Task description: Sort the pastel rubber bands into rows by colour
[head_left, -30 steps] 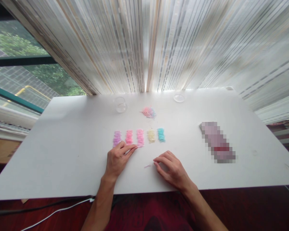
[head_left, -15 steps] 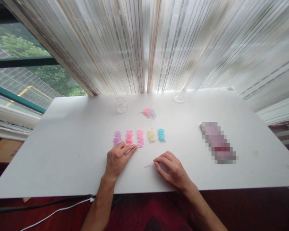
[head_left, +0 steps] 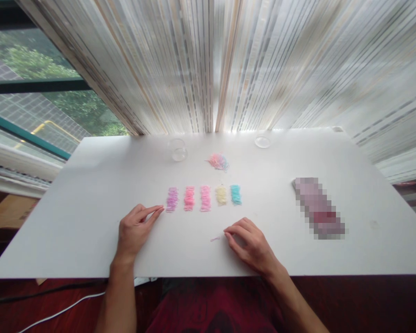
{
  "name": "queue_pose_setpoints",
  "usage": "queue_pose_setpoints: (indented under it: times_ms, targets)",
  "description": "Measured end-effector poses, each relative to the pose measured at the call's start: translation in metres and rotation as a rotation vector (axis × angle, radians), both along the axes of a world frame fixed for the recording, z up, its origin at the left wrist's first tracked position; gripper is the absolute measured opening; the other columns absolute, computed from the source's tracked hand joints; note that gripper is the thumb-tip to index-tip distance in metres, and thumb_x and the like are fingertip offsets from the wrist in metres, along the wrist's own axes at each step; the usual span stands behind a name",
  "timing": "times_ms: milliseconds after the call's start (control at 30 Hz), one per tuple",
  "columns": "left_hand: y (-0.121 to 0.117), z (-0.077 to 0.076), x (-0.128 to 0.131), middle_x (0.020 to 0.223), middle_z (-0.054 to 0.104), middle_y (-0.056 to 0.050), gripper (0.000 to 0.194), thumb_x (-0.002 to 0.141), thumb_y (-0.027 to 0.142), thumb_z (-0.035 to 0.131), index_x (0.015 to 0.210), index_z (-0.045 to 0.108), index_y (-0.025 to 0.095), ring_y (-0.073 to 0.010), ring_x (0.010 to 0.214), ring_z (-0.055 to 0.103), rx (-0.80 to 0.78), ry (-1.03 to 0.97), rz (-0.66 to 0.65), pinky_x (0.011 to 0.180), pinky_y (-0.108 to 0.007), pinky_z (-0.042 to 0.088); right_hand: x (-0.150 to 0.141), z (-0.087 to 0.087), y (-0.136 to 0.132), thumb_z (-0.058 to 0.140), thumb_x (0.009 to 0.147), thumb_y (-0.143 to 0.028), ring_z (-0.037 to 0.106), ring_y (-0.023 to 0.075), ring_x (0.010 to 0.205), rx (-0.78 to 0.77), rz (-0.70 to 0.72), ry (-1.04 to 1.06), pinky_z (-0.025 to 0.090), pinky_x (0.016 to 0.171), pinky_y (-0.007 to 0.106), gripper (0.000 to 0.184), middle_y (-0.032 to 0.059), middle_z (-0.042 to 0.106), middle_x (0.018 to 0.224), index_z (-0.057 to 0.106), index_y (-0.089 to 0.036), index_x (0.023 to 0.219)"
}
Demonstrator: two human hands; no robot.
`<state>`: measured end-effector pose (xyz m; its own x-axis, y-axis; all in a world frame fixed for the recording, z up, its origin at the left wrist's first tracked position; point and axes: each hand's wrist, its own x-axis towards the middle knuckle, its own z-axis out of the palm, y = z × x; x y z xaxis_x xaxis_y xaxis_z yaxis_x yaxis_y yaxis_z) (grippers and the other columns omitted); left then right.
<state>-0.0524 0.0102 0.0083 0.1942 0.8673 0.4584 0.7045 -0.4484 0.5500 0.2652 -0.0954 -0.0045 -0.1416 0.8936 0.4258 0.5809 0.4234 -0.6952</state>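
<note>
My left hand (head_left: 136,231) pinches thumb and forefinger together at the lower left end of the purple column of small elastic bands (head_left: 172,200). Whether a band is between those fingertips is too small to tell. To the right of that column are a coral-pink column (head_left: 189,199), a light pink column (head_left: 205,198), a yellow column (head_left: 221,195) and a blue column (head_left: 236,195). My right hand (head_left: 247,243) rests on the table with its fingertips closed; anything in them is hidden. A pale purple elastic band (head_left: 215,239) lies just left of those fingertips.
A loose mixed pile of elastic bands (head_left: 218,161) lies behind the columns on the white table (head_left: 72,222). A clear round container (head_left: 179,153) stands at the back left, a clear lid (head_left: 262,141) at the back right. A pixelated pinkish object (head_left: 319,208) lies right.
My left hand has moved left, from the bottom of the light pink column to the bottom of the purple one. My right hand stays in place. The view has shifted slightly.
</note>
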Motion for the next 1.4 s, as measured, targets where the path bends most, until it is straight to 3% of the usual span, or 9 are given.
queue_pose_setpoints:
  times_ms: [300, 567, 633, 767, 833, 933, 1067, 1400]
  targets:
    - [0.001, -0.012, 0.005, 0.064, 0.043, 0.005, 0.022, 0.094, 0.038, 0.069, 0.097, 0.083, 0.022, -0.0088, 0.054, 0.043, -0.025, 0.066, 0.025, 0.057, -0.022, 0.038, 0.0, 0.001, 0.0, 0.06, 0.097, -0.011, 0.06, 0.0199, 0.077, -0.007, -0.006, -0.014, 0.051, 0.07, 0.034, 0.012, 0.0037, 0.068, 0.083, 0.066, -0.022, 0.098]
    - [-0.006, 0.0, 0.008, 0.063, 0.04, 0.006, 0.024, 0.098, 0.033, 0.063, 0.102, 0.081, 0.018, -0.0089, 0.053, 0.041, 0.028, 0.085, 0.035, 0.056, -0.021, 0.038, 0.0, 0.001, 0.0, 0.06, 0.096, -0.011, 0.06, 0.0196, 0.077, -0.006, -0.009, -0.012, 0.051, 0.071, 0.034, 0.013, 0.0036, 0.068, 0.083, 0.066, -0.022, 0.098]
    - [-0.013, 0.006, 0.018, 0.065, 0.045, 0.005, 0.022, 0.098, 0.033, 0.063, 0.103, 0.08, 0.02, -0.0092, 0.055, 0.045, 0.01, 0.087, -0.023, 0.059, -0.021, 0.042, 0.0, 0.001, 0.0, 0.061, 0.096, -0.012, 0.06, 0.0201, 0.078, -0.006, -0.007, -0.015, 0.052, 0.071, 0.034, 0.012, 0.004, 0.068, 0.084, 0.067, -0.022, 0.1]
    - [-0.034, 0.012, 0.049, 0.076, 0.06, 0.002, 0.02, 0.095, 0.036, 0.068, 0.106, 0.077, 0.022, -0.0107, 0.064, 0.059, -0.127, 0.134, -0.344, 0.063, -0.021, 0.048, 0.0, 0.001, 0.0, 0.066, 0.094, -0.018, 0.06, 0.0217, 0.081, -0.031, 0.015, -0.059, 0.053, 0.073, 0.036, 0.01, 0.0053, 0.068, 0.087, 0.069, -0.022, 0.103]
    - [-0.044, 0.01, 0.065, 0.08, 0.063, 0.001, 0.02, 0.093, 0.037, 0.071, 0.107, 0.077, 0.024, -0.0122, 0.066, 0.061, -0.17, 0.179, -0.429, 0.063, -0.022, 0.048, 0.0, 0.0, 0.0, 0.068, 0.093, -0.019, 0.06, 0.0219, 0.082, -0.05, 0.033, -0.095, 0.052, 0.074, 0.037, 0.01, 0.0055, 0.067, 0.088, 0.07, -0.023, 0.103]
    - [-0.052, 0.004, 0.081, 0.078, 0.064, 0.0, 0.014, 0.096, 0.033, 0.068, 0.1, 0.078, 0.025, -0.0124, 0.062, 0.059, -0.136, 0.21, -0.476, 0.061, -0.024, 0.046, 0.0, -0.001, -0.001, 0.069, 0.093, -0.02, 0.059, 0.0213, 0.082, -0.055, 0.046, -0.137, 0.051, 0.075, 0.036, 0.009, 0.0052, 0.066, 0.089, 0.071, -0.024, 0.101]
    - [-0.052, -0.002, 0.091, 0.078, 0.065, 0.0, 0.02, 0.102, 0.028, 0.057, 0.096, 0.076, 0.023, -0.0127, 0.063, 0.06, -0.105, 0.208, -0.512, 0.062, -0.024, 0.045, -0.002, -0.002, -0.001, 0.068, 0.094, -0.02, 0.057, 0.021, 0.083, -0.051, 0.044, -0.161, 0.05, 0.075, 0.036, 0.007, 0.0051, 0.066, 0.089, 0.072, -0.023, 0.1]
    - [-0.048, 0.004, 0.092, 0.087, 0.075, -0.002, 0.016, 0.105, 0.021, 0.051, 0.099, 0.066, 0.019, -0.0153, 0.076, 0.071, -0.116, 0.14, -0.575, 0.071, -0.026, 0.052, -0.005, -0.002, -0.001, 0.062, 0.098, -0.02, 0.06, 0.0223, 0.084, -0.046, 0.019, -0.14, 0.052, 0.077, 0.039, 0.011, 0.0063, 0.069, 0.09, 0.069, -0.022, 0.107]
